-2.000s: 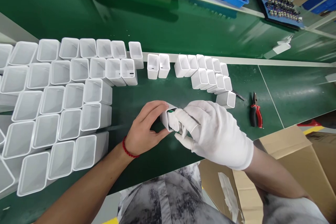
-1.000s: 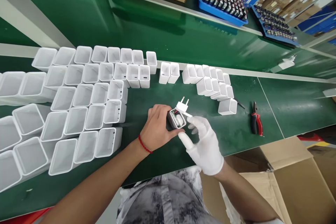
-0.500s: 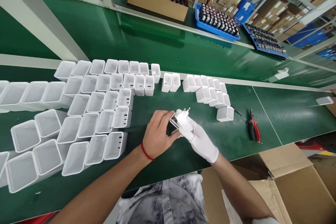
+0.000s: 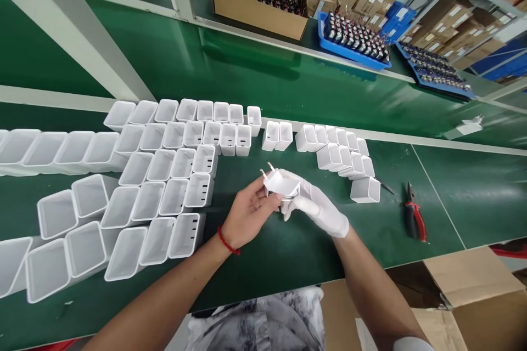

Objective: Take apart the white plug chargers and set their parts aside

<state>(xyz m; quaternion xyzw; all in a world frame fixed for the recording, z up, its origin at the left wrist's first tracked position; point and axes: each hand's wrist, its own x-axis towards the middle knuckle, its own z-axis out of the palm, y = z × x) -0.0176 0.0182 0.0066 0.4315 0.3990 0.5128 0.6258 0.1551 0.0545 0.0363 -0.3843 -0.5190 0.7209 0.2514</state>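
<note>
A white plug adapter (image 4: pixel 281 182) with two metal prongs is held between both hands above the green bench. My left hand (image 4: pixel 248 215), bare with a red cord at the wrist, grips its near side with thumb and fingers. My right hand (image 4: pixel 323 208), in a white glove, closes round the other end. The prongs point up and to the left. Beneath the white face a thin dark and metallic edge shows near my left thumb; the rest is hidden by the fingers. Rows of open white plastic housings (image 4: pixel 158 192) stand to the left, several with small slots in a wall.
More white housings (image 4: pixel 329 157) stand at the right. Beyond them lie a slim dark tool (image 4: pixel 386 186) and red-and-black pliers (image 4: pixel 414 214). On the shelf behind are a blue tray (image 4: pixel 354 56) of small parts and a cardboard box (image 4: pixel 259 13). An open carton (image 4: pixel 473 279) is at lower right.
The adapter has been turned, so its prongs now point up-left instead of up-right, and its open end no longer shows. Both hands have shifted their grip. The view has moved slightly left.
</note>
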